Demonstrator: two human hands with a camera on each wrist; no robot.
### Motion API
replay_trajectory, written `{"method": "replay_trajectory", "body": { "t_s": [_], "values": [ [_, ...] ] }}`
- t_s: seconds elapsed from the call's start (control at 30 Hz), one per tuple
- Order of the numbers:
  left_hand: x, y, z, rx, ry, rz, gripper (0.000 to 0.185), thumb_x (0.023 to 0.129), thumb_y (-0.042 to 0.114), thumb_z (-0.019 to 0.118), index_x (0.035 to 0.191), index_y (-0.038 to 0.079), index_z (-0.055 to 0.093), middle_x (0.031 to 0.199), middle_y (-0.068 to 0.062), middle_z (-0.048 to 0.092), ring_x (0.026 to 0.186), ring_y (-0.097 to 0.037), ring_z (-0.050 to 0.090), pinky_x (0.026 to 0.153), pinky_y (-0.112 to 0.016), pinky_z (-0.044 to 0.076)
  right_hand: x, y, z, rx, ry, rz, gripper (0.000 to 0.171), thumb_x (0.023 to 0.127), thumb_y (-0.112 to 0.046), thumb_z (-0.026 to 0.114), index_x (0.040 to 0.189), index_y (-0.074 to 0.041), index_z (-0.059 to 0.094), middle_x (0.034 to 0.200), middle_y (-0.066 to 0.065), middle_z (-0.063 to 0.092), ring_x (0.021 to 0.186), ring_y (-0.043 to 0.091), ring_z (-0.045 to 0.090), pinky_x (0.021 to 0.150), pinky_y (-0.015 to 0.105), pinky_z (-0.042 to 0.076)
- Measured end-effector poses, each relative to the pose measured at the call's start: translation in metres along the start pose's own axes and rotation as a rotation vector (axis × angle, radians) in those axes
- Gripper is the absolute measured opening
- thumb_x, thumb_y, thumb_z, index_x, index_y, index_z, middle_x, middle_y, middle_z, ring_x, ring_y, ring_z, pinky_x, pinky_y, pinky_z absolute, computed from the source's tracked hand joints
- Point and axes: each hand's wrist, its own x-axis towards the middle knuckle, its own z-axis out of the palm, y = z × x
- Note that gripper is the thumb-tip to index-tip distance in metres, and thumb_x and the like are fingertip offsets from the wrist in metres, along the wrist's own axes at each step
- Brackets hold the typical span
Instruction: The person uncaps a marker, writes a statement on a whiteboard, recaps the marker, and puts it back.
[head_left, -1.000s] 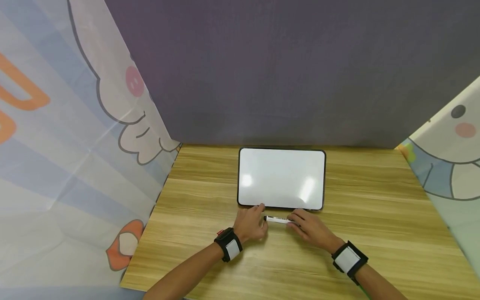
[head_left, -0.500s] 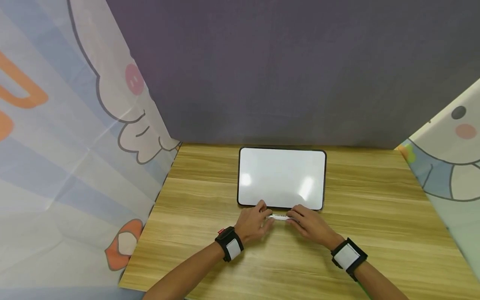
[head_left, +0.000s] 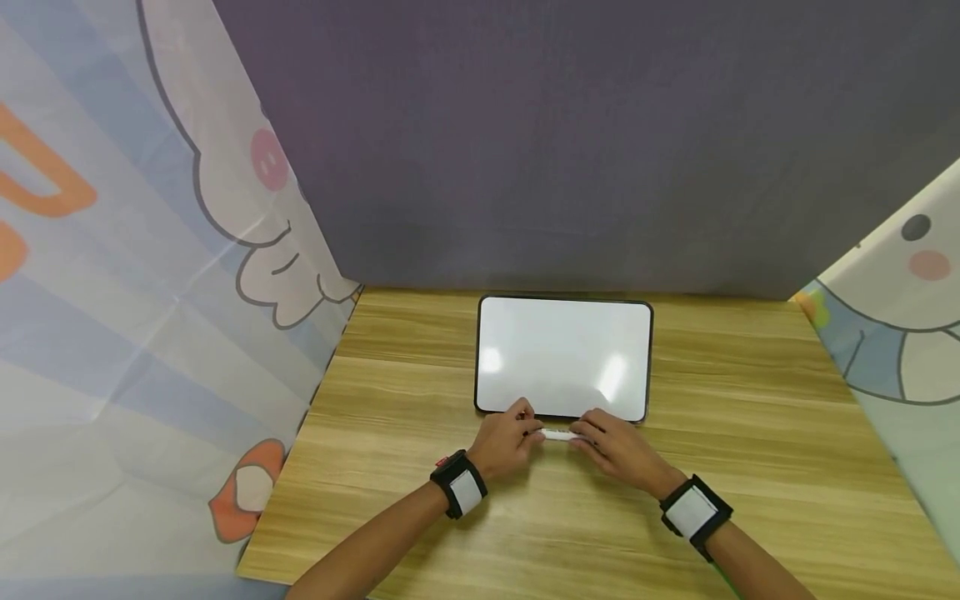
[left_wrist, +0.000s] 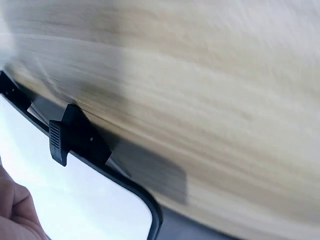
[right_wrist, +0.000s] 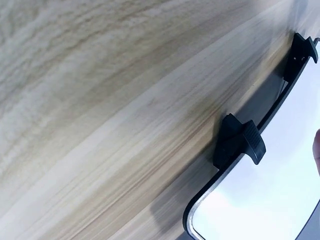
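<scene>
A white marker lies crosswise just in front of the black-framed whiteboard. My left hand pinches the marker's left end, where the dark cap is hidden behind the fingers. Its other end is gripped by my right hand, so only the white middle of the barrel shows between the hands. In the left wrist view part of my left hand appears against the white board surface. Only a sliver of my right hand enters the right wrist view. Neither wrist view shows the marker.
Black clip-like feet sit along the whiteboard's near edge; the right wrist view has one such foot near the board's corner. The wood-grain table meets a dark grey panel at the back. A printed cloth hangs along the left.
One second ago the left fingers were beside the marker's exposed black cap; they have since closed over that end. The marker has shifted slightly up and the right hand keeps its grip.
</scene>
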Motion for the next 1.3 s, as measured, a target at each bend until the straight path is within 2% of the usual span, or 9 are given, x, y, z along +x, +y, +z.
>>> {"method": "replay_trajectory", "body": {
  "t_s": [0.1, 0.27, 0.5, 0.6, 0.67, 0.77, 0.87, 1.1, 1.3],
  "values": [
    [0.001, -0.003, 0.000, -0.123, 0.006, -0.079, 0.018, 0.090, 0.028, 0.059, 0.089, 0.018, 0.074, 0.090, 0.005, 0.053, 0.058, 0.003, 0.046, 0.052, -0.007, 0.031, 0.003, 0.001, -0.003, -0.002, -0.007, 0.050, 0.034, 0.070, -0.018, 0.078, 0.100, -0.010, 0.066, 0.092, -0.003, 0.059, 0.078, 0.004, 0.051, 0.065, 0.020, 0.043],
    [0.002, -0.008, 0.001, -0.291, 0.014, -0.197, 0.018, 0.089, 0.023, 0.061, 0.091, 0.011, 0.075, 0.090, 0.003, 0.053, 0.060, 0.001, 0.045, 0.057, -0.010, 0.036, 0.005, 0.005, -0.009, 0.031, -0.024, 0.214, 0.041, 0.070, -0.018, 0.079, 0.106, -0.009, 0.064, 0.094, -0.001, 0.060, 0.079, 0.003, 0.050, 0.066, 0.022, 0.044],
    [0.003, -0.011, 0.003, -0.495, -0.033, -0.354, 0.024, 0.092, 0.022, 0.057, 0.099, 0.005, 0.072, 0.093, -0.001, 0.054, 0.071, -0.004, 0.047, 0.065, -0.015, 0.040, 0.004, 0.003, -0.016, 0.205, -0.051, 0.509, 0.045, 0.079, -0.023, 0.073, 0.118, -0.009, 0.057, 0.097, -0.004, 0.062, 0.080, 0.001, 0.053, 0.064, 0.024, 0.048],
    [0.004, -0.010, 0.004, -0.587, -0.041, -0.398, 0.024, 0.093, 0.020, 0.055, 0.102, 0.003, 0.070, 0.094, -0.004, 0.054, 0.076, -0.006, 0.047, 0.068, -0.017, 0.040, 0.005, 0.003, -0.016, 0.286, -0.018, 0.586, 0.049, 0.079, -0.023, 0.073, 0.121, -0.008, 0.054, 0.091, -0.004, 0.061, 0.073, 0.000, 0.052, 0.060, 0.026, 0.048],
    [0.005, -0.010, 0.004, -0.620, -0.050, -0.393, 0.025, 0.094, 0.018, 0.053, 0.104, 0.002, 0.069, 0.095, -0.005, 0.054, 0.078, -0.008, 0.048, 0.071, -0.018, 0.040, 0.006, 0.003, -0.014, 0.322, 0.002, 0.614, 0.049, 0.079, -0.023, 0.074, 0.120, -0.007, 0.053, 0.087, -0.006, 0.060, 0.068, 0.000, 0.050, 0.058, 0.026, 0.047],
    [0.007, -0.009, 0.005, -0.655, -0.078, -0.361, 0.027, 0.095, 0.018, 0.050, 0.107, 0.000, 0.067, 0.098, -0.008, 0.053, 0.080, -0.009, 0.047, 0.073, -0.018, 0.040, 0.007, 0.004, -0.010, 0.330, 0.028, 0.598, 0.044, 0.076, -0.020, 0.076, 0.113, -0.008, 0.055, 0.084, -0.008, 0.058, 0.066, 0.000, 0.049, 0.056, 0.023, 0.044],
    [0.008, -0.007, 0.006, -0.671, -0.109, -0.339, 0.028, 0.096, 0.018, 0.049, 0.109, 0.000, 0.066, 0.100, -0.009, 0.053, 0.079, -0.008, 0.045, 0.071, -0.017, 0.039, 0.010, 0.004, -0.006, 0.328, 0.053, 0.526, 0.035, 0.076, -0.016, 0.076, 0.106, -0.012, 0.058, 0.082, -0.010, 0.056, 0.066, 0.000, 0.048, 0.054, 0.021, 0.042],
    [0.010, -0.004, 0.006, -0.685, -0.152, -0.340, 0.027, 0.096, 0.018, 0.048, 0.110, 0.003, 0.065, 0.103, -0.008, 0.052, 0.079, -0.008, 0.044, 0.070, -0.017, 0.037, 0.018, -0.002, 0.003, 0.312, 0.090, 0.373, 0.027, 0.079, -0.010, 0.071, 0.106, -0.014, 0.065, 0.087, -0.007, 0.061, 0.071, -0.002, 0.048, 0.057, 0.020, 0.044],
    [0.011, -0.002, 0.007, -0.640, -0.180, -0.293, 0.027, 0.097, 0.018, 0.047, 0.111, 0.003, 0.065, 0.104, -0.008, 0.051, 0.081, -0.009, 0.046, 0.071, -0.016, 0.039, 0.023, -0.006, 0.008, 0.369, 0.116, 0.390, 0.023, 0.082, -0.005, 0.067, 0.105, -0.009, 0.066, 0.099, 0.000, 0.065, 0.085, 0.003, 0.056, 0.068, 0.022, 0.050]
  ]
}}
